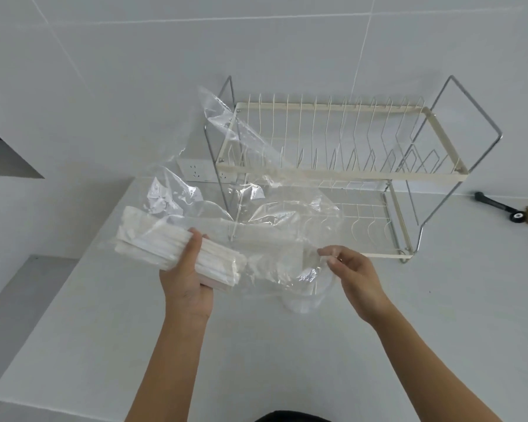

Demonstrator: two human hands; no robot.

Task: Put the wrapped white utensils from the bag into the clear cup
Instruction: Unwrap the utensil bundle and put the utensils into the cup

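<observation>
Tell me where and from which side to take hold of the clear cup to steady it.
Grip the clear cup round its lower wall from the right, probably with the right hand. It stands upright on the counter, and the clear bag drapes over its rim and left side, where the left hand holds the wrapped utensils.

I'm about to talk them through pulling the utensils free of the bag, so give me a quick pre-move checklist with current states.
1. Left hand grips the bundle of wrapped utensils: ok.
2. Right hand pinches the clear bag: ok.
3. Bundle fully out of the bag: cannot tell.
4. Clear cup upright on the counter: ok.
5. Cup mouth uncovered: not ok, bag film drapes over it.
</observation>
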